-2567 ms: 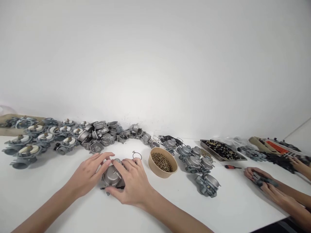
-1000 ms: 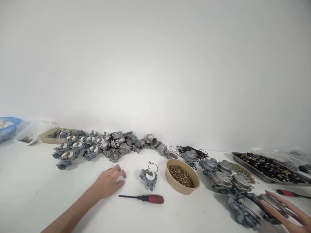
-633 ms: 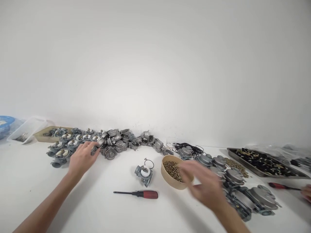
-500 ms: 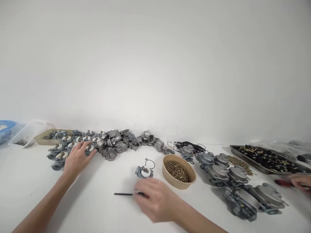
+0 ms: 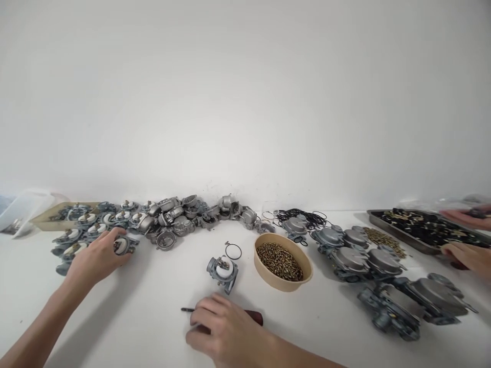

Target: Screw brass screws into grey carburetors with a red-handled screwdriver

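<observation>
My left grip (image 5: 94, 258) holds a carburetor body (image 5: 129, 246) with a white float, at the right edge of a cluster of similar bodies (image 5: 97, 229) on the white counter (image 5: 161, 286); my thumb and fingers bend round it, narrow. My right grip (image 5: 224, 327) lies over the middle of a screwdriver (image 5: 254, 317), fingers curled, the dark shaft coming out on the left and the reddish handle on the right; I cannot tell whether I have closed on it. Just beyond, a lone carburetor (image 5: 224, 267) sits with its float facing up, and a thin black ring (image 5: 233, 258) lies just behind it. To the right stands a tan bowl (image 5: 265, 276) of small brass-coloured parts (image 5: 281, 260). Further right, covered units (image 5: 350, 259) sit together, near a metal tray (image 5: 412, 244) of black parts (image 5: 429, 230). Metal covers (image 5: 182, 225) lie heaped before the wall (image 5: 245, 102). Another person's hand (image 5: 468, 256) is beside the tray.
</observation>
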Demonstrator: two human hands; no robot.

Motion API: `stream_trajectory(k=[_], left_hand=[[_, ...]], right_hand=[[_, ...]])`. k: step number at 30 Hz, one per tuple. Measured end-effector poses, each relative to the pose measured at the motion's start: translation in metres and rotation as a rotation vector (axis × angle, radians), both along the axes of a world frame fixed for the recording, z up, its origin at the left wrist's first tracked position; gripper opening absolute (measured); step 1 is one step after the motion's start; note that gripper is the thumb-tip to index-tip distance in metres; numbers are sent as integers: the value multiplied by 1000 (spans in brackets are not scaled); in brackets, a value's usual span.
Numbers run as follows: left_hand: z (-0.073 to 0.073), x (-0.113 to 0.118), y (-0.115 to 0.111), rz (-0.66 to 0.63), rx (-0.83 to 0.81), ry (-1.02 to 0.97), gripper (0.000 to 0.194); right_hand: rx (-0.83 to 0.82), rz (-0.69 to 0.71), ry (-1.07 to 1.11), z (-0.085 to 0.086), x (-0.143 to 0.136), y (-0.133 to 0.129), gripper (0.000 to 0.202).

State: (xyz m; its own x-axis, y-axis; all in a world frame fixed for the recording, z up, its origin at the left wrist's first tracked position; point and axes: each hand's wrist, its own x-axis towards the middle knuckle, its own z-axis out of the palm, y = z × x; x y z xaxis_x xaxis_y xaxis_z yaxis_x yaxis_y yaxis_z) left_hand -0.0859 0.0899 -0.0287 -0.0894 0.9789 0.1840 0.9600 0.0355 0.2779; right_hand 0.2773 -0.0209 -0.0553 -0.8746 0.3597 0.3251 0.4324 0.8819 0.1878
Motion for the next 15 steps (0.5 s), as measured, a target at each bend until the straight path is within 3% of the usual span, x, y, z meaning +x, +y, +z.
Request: stream_trajectory(k=[6,10,15], left_hand=[[2,22,-18,-294,22,-135,41],[-2,60,-32,-589,79,-266,39],[-18,106,-47,-726,111,-488,45]], right_hand=[[9,7,6,-3,-1,1,9],[35,13,31,-4,0,1,8],[97,22,61,-4,0,-3,7]])
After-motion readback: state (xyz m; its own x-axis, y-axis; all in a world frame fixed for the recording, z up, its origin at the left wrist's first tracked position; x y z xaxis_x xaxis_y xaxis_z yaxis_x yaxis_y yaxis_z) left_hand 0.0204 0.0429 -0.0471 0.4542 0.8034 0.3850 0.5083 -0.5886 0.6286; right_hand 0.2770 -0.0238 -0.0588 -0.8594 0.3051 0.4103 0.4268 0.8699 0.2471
